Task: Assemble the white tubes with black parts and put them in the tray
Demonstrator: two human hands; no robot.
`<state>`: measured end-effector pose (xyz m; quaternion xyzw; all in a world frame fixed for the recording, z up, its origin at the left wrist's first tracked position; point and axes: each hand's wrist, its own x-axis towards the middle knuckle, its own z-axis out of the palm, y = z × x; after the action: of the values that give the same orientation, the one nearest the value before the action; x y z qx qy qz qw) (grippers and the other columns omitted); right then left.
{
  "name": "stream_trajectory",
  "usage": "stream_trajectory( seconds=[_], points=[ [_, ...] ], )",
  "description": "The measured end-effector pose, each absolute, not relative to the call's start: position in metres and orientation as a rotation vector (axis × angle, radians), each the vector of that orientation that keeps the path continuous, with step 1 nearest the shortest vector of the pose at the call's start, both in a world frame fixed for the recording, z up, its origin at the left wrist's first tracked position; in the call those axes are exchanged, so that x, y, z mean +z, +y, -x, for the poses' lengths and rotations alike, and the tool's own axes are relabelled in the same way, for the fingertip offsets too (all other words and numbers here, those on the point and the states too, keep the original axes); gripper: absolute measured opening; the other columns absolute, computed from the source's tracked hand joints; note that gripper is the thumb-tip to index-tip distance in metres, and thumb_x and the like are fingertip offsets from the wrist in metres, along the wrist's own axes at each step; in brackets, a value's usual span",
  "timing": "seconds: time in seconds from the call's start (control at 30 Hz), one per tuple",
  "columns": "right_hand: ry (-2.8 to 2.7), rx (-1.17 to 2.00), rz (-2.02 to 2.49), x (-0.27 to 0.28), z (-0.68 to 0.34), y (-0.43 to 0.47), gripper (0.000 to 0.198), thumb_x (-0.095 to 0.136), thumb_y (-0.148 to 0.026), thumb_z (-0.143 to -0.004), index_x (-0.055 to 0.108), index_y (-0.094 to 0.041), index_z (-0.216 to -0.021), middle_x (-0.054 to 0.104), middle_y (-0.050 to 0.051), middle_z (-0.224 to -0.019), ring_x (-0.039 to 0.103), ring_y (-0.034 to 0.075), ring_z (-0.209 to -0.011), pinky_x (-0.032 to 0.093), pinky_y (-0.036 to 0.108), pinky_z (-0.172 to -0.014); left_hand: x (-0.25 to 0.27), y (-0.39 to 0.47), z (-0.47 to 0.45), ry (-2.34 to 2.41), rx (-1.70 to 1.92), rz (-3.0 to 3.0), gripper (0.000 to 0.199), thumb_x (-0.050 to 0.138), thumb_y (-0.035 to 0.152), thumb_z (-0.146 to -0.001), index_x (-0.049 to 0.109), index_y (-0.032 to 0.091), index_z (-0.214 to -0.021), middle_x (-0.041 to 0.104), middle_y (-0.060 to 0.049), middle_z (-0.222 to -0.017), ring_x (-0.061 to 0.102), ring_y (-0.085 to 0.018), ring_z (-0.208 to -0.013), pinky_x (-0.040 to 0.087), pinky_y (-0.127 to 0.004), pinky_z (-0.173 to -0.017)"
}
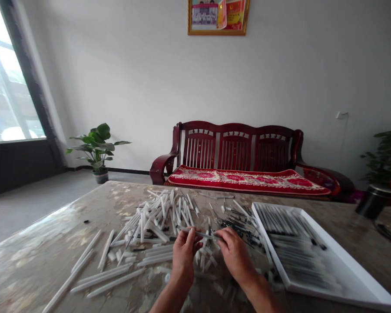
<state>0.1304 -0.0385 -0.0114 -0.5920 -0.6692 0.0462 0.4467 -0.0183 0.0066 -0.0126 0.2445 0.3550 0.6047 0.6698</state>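
My left hand (pixel 187 250) is closed around a slim grey pen (pixel 200 234), held almost level above the table. At the pen's right end, the fingers of my right hand (pixel 233 248) pinch together; the small part between them is blurred. Behind my left hand lies a heap of white pen barrels (pixel 150 215), with several more in a row close beside it. Short white caps (pixel 207 258) are scattered under and between my hands. Beyond my right hand are dark, thin pen parts (pixel 241 219), loosely piled.
To the right, a white tray (pixel 340 265) holds rows of pens with dark ends. Longer white tubes (pixel 109 280) lie at the front left on the patterned tablecloth (pixel 29 269). A black cylinder (pixel 374 202) stands at the far right. Past the table is a wooden bench (pixel 236 150).
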Motion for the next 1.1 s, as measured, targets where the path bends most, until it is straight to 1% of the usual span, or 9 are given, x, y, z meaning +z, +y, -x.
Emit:
stream_trajectory(
  seconds=[0.33, 0.77, 0.9, 1.0, 1.1],
  points=[
    [-1.683, -0.015, 1.419, -0.018, -0.131, -0.038, 0.030, 0.053, -0.002, -0.081, 0.069, -0.022, -0.095, 0.069, 0.004, -0.092, 0.064, 0.019, -0.090, 0.051, 0.030, -0.084, -0.012, 0.005, 0.019, 0.837, 1.382, -0.594, 0.050, 0.089, 0.046, -0.049, 0.065, 0.016, -0.081, 0.072, -0.001, -0.077, 0.067, -0.013, -0.064, 0.051, -0.020, -0.053],
    [-1.605, -0.031, 1.386, -0.019, -0.129, -0.037, 0.022, 0.052, -0.011, -0.086, 0.069, -0.023, -0.094, 0.070, 0.006, -0.091, 0.065, 0.019, -0.089, 0.053, 0.031, -0.082, -0.010, 0.005, 0.020, 0.877, 1.411, -0.597, 0.048, 0.088, 0.045, -0.048, 0.066, 0.016, -0.080, 0.072, -0.002, -0.077, 0.068, -0.016, -0.066, 0.052, -0.023, -0.055],
    [-1.628, -0.063, 1.352, -0.020, -0.128, -0.037, 0.022, 0.052, -0.011, -0.087, 0.069, -0.023, -0.094, 0.070, 0.005, -0.090, 0.066, 0.019, -0.088, 0.053, 0.031, -0.082, -0.012, 0.002, 0.017, 0.851, 1.370, -0.651, 0.047, 0.087, 0.046, -0.051, 0.066, 0.016, -0.081, 0.072, -0.002, -0.077, 0.069, -0.016, -0.067, 0.052, -0.022, -0.054],
    [-1.631, -0.084, 1.323, -0.020, -0.128, -0.038, 0.023, 0.053, -0.010, -0.086, 0.069, -0.023, -0.094, 0.070, 0.005, -0.089, 0.066, 0.019, -0.087, 0.054, 0.031, -0.082, -0.012, -0.002, 0.016, 0.839, 1.372, -0.681, 0.047, 0.087, 0.047, -0.052, 0.066, 0.016, -0.081, 0.072, -0.003, -0.077, 0.068, -0.016, -0.066, 0.053, -0.023, -0.055],
    [-1.616, -0.038, 1.340, -0.017, -0.128, -0.039, 0.022, 0.057, -0.009, -0.083, 0.071, -0.022, -0.091, 0.072, 0.005, -0.086, 0.067, 0.019, -0.085, 0.054, 0.031, -0.081, -0.009, -0.004, 0.017, 0.834, 1.390, -0.737, 0.046, 0.086, 0.048, -0.053, 0.066, 0.015, -0.080, 0.072, -0.004, -0.076, 0.068, -0.016, -0.065, 0.054, -0.024, -0.056]
  ],
)
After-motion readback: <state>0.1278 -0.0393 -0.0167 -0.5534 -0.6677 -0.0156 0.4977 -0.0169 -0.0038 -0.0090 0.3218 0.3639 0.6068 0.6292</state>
